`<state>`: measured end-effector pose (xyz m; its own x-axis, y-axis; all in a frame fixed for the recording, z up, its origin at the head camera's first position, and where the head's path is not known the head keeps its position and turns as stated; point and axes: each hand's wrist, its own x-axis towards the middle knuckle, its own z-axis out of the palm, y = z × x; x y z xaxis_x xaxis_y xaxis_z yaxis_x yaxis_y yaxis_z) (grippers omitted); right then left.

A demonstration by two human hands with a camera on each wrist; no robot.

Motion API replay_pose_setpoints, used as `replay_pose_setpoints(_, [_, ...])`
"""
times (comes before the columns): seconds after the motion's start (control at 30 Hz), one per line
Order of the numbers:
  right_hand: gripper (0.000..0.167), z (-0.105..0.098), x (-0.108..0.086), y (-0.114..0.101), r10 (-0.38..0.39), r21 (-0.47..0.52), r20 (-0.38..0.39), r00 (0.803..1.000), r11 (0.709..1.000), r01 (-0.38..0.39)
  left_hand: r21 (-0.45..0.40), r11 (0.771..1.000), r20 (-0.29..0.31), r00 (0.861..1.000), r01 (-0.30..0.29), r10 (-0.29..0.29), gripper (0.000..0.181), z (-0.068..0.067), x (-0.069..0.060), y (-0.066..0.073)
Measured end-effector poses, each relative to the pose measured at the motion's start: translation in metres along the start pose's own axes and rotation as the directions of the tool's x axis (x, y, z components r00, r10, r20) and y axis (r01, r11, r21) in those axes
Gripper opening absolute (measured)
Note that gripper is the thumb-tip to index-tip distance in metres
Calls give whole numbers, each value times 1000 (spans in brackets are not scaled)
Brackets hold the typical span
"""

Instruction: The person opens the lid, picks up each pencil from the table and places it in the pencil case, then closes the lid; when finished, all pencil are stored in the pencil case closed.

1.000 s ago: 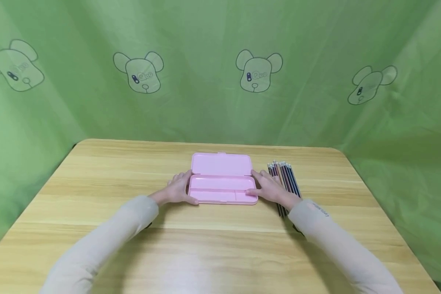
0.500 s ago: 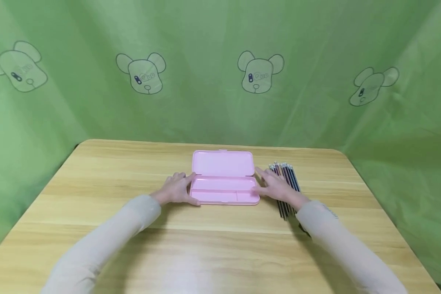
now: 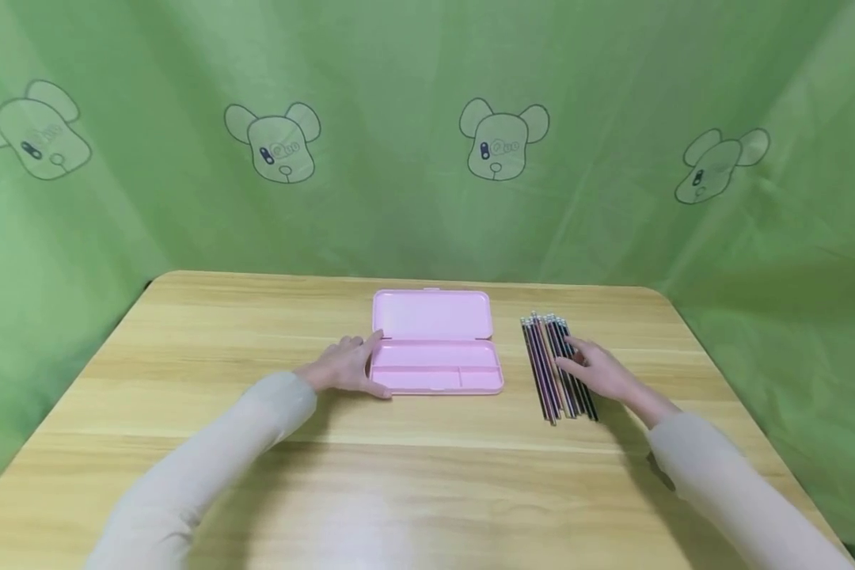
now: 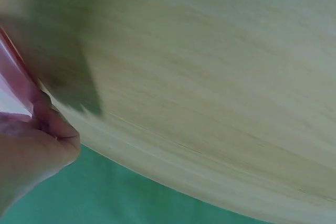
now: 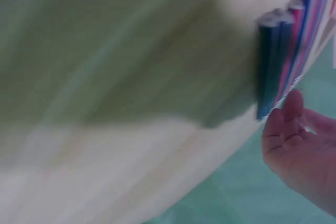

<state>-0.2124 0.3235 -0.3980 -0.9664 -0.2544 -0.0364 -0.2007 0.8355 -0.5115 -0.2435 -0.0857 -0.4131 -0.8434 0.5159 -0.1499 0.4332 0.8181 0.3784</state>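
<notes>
Starting from the left, a green curtain (image 3: 385,229) printed with outlined animal heads (image 3: 46,138) stands beside the wooden table (image 3: 427,491) and runs on behind it, round to the right side. A pale left sleeve (image 3: 214,459) reaches in from the lower left edge, leading to the left hand (image 3: 342,366). That hand grips the left end of the pink case (image 3: 435,355) – thumb at the near corner, forefinger up by the hinge. In the left wrist view its fingers are bent against the pink edge.

The case lies open near the middle of the table, its lid (image 3: 432,314) folded back toward the curtain. Inside are one long compartment at the back and two in front, the left one wider than the right.

To the right of the case, and apart from it, lies a bundle of pencils (image 3: 542,372), dark ones mostly, side by side with their pale ends pointing away from the person. Over the right part of the bundle is the right hand (image 3: 598,370), thumb and fingers apart – whether the fingertips touch the pencils, I cannot tell. Its right sleeve (image 3: 741,483) runs down to the lower right corner.
</notes>
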Motion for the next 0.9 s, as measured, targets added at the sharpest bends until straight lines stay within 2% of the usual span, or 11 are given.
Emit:
replay_pose_setpoints(0.07, [60,-2,-5,8,32,-1,12,999,999,-32,-1,1000,31,999,12,-12,108,0,1,1])
replay_pose_setpoints(0.27, [52,-4,-11,23,95,-13,42,995,995,-94,4,999,54,998,37,-37,109,-2,1,2])
replay_pose_setpoints(0.57, [39,2,-11,28,66,-38,24,997,997,-66,-90,996,126,992,24,-13,103,-12,0,-2])
replay_pose_setpoints(0.9, [39,5,-7,30,63,-99,-32,998,993,-65,-119,993,43,999,10,-5,100,-4,0,-5])
